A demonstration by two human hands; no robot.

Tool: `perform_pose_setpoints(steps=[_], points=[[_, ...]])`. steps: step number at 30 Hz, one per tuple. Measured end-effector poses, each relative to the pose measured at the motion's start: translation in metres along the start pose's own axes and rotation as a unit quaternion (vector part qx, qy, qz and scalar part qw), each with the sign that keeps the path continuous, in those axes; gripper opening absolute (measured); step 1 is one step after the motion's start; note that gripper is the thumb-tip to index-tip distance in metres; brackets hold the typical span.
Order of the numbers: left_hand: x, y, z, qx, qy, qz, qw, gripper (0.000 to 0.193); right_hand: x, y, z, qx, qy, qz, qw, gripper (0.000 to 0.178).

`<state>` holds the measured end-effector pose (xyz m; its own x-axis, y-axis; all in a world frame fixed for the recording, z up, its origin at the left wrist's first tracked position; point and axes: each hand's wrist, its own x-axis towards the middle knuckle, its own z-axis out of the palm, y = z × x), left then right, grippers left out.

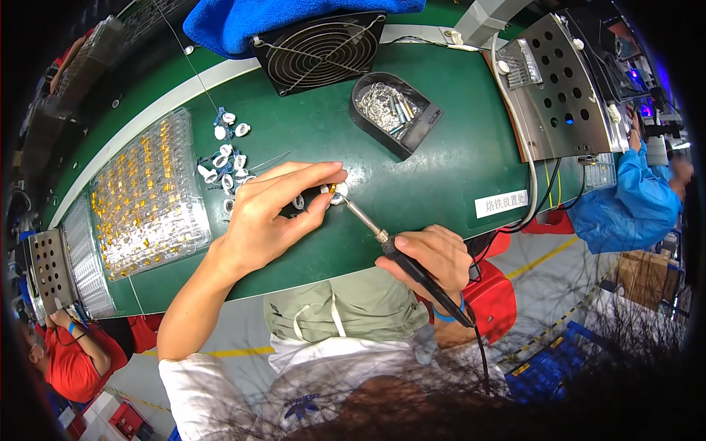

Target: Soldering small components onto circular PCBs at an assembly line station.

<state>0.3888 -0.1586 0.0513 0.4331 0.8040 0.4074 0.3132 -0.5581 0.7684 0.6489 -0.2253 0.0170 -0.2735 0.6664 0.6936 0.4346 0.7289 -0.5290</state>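
I am looking down at a green bench (448, 173). On its left side, a big clear tray (185, 224) is holding lots of little yellow bits (135, 176), and another clear tray (83, 246) is lying just beside it. Small white round pieces (224, 163) with blue wires are sitting in a loose bunch to the right of the big tray. A black fan (321, 55) is standing near the far edge. Closer to me, a black tub (404, 145) is holding shiny metal bits (381, 109). On the right, a white label (501, 203) is lying flat, and a metal stand (553, 117) with round holes is standing near it.
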Motion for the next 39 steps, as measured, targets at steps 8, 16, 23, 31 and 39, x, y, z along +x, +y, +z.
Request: perform_pose_setpoints(steps=[8, 16, 23, 31, 39], points=[[0.0015, 0.0018, -0.0005, 0.012, 0.001, 0.005, 1.0, 0.045, 0.004, -0.001, 0.0002, 0.003, -0.012, -0.002, 1.0, 0.049], [0.0007, 0.0029, -0.0001, 0.022, -0.004, 0.008, 1.0, 0.045, 0.0018, -0.0011, 0.001, 0.004, -0.011, -0.003, 1.0, 0.049], [0.0007, 0.0018, -0.0009, 0.016, -0.014, -0.007, 1.0, 0.046, 0.0007, -0.0002, 0.0002, 0.002, -0.022, 0.006, 1.0, 0.049], [-0.0006, 0.0022, -0.002, 0.015, -0.018, -0.006, 1.0, 0.047, 0.0009, -0.0001, 0.0004, 0.006, -0.018, -0.002, 1.0, 0.051], [0.0012, 0.0005, 0.0, 0.011, -0.02, -0.003, 1.0, 0.047, 0.0013, 0.0021, -0.0024, 0.021, -0.003, -0.009, 1.0, 0.051]])
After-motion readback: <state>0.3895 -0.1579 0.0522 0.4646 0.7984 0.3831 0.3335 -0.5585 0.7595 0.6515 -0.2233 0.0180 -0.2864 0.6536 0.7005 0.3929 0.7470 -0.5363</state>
